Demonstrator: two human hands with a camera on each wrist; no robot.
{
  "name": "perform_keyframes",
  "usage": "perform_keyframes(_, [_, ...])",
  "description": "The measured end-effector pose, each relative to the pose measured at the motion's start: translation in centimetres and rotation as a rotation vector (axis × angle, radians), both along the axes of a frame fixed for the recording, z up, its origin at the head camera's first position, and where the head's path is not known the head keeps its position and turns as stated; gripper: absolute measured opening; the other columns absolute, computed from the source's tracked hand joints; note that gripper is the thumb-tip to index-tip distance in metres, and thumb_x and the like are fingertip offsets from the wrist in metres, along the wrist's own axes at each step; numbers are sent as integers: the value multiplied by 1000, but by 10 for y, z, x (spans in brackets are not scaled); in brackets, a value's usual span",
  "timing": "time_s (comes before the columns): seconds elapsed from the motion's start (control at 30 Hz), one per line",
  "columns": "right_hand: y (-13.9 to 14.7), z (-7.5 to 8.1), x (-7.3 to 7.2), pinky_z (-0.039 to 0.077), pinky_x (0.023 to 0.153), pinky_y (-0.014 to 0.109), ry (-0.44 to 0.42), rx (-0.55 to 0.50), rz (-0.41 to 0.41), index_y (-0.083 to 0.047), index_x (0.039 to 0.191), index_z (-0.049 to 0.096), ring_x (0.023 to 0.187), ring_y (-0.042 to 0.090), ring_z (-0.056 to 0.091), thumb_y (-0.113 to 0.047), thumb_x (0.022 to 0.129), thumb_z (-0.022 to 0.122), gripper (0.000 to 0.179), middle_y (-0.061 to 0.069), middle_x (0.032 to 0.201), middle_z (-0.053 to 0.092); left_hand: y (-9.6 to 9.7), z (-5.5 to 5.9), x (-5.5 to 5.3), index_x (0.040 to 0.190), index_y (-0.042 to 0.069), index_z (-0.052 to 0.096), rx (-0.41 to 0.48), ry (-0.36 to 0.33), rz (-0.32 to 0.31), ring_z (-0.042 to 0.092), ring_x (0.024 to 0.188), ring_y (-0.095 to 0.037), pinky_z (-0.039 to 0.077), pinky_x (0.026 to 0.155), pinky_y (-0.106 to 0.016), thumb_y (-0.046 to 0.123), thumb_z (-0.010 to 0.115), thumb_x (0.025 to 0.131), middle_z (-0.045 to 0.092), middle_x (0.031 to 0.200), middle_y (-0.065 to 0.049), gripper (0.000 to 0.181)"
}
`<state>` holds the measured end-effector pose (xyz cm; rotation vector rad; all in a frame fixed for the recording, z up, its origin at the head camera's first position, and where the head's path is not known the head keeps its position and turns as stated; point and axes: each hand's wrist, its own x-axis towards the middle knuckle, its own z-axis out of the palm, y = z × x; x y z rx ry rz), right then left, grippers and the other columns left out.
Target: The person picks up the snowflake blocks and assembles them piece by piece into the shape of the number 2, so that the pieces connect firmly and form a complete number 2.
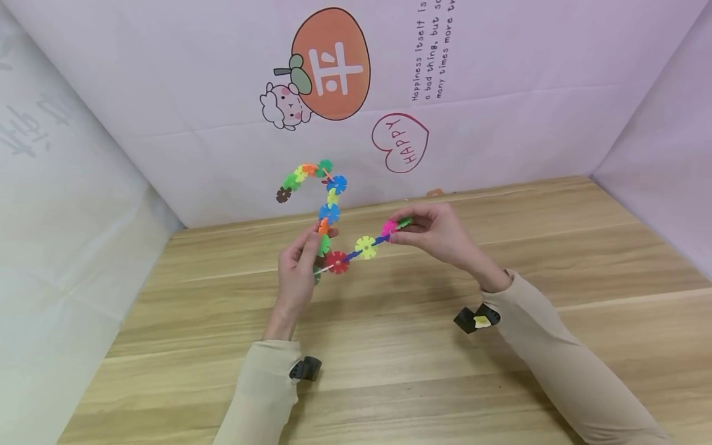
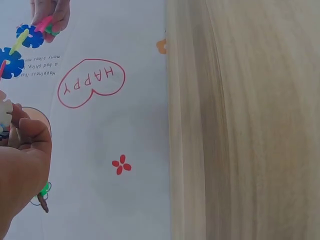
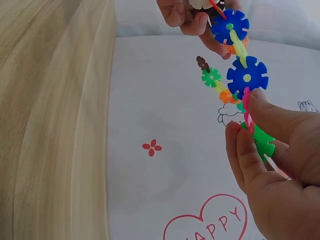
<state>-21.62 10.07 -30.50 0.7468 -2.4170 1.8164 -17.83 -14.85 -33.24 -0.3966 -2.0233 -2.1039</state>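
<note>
A chain of colourful notched snowflake discs (image 1: 365, 248), slotted edge to edge, hangs between both hands above the table. My left hand (image 1: 297, 272) grips its middle, close to an orange disc (image 1: 324, 227) and a red disc (image 1: 337, 262). From there one stretch rises and curls left to a brown disc (image 1: 283, 195) at its tip. At the other end, my right hand (image 1: 436, 235) pinches a pink disc (image 3: 247, 111) and a green disc (image 3: 263, 142) between thumb and fingers. Blue discs (image 3: 247, 78) and yellow ones link this end to the left hand, whose fingers partly hide the discs there.
Below the hands lies a wood-grain table (image 1: 389, 371). A white printed sheet (image 1: 500, 123) with a heart, an orange fruit drawing and lettering stands along its far edge. Pale sheets (image 1: 72, 185) also flank the table. A small black camera (image 1: 306, 369) sits at each wrist.
</note>
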Motion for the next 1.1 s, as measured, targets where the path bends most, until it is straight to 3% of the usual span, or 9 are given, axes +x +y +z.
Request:
perform_keyframes(0.13, [-1,0,0,56,74,27,-8,1,-16,4,106,68,82,14,69,2,77,77,30,17,102,68,0,2,1,132,4,57,38,-35,-4,41,56,-10,32,48,-19,25,36,105,65,114,-11,40])
perform_keyframes(0.23, [-2,1,1,56,75,28,-16,-13,-18,5,106,68,82,15,69,3,77,77,30,18,102,68,0,3,1,132,2,56,86,-61,-20,43,60,-10,34,50,-18,24,39,104,65,113,-6,39])
perform_keyframes(0.47, [0,0,-1,57,73,30,-42,-22,-27,5,108,67,82,19,69,4,79,75,30,18,106,66,-4,5,2,136,3,52,102,-92,-56,56,88,-11,48,71,-19,11,51,100,67,115,-1,37])
perform_keyframes(0.67, [1,-1,-4,57,73,30,4,-8,-8,6,105,68,80,19,68,6,78,75,28,18,103,66,-9,10,4,139,-2,45,131,-131,-141,58,97,-13,50,88,-23,-5,50,95,57,110,-7,44])
perform_keyframes(0.87, [1,-1,-3,57,73,30,6,6,27,5,103,68,81,21,68,6,77,75,27,17,101,66,-13,14,4,139,-2,44,118,-158,-218,54,93,-16,50,80,-20,-7,47,94,52,109,-7,46])
perform_keyframes(0.97, [1,-2,-2,57,73,30,-10,9,36,5,103,68,82,23,69,6,77,75,27,17,101,66,-14,13,3,138,-2,46,90,-164,-210,54,91,-16,49,77,-21,-4,49,95,52,111,-9,43])
perform_keyframes(1.1, [4,-8,0,57,73,30,-31,25,30,6,102,67,82,25,69,7,77,75,26,19,101,65,-13,7,2,132,-2,53,-8,-207,-160,59,100,-15,51,85,-24,3,55,96,56,118,-11,36])
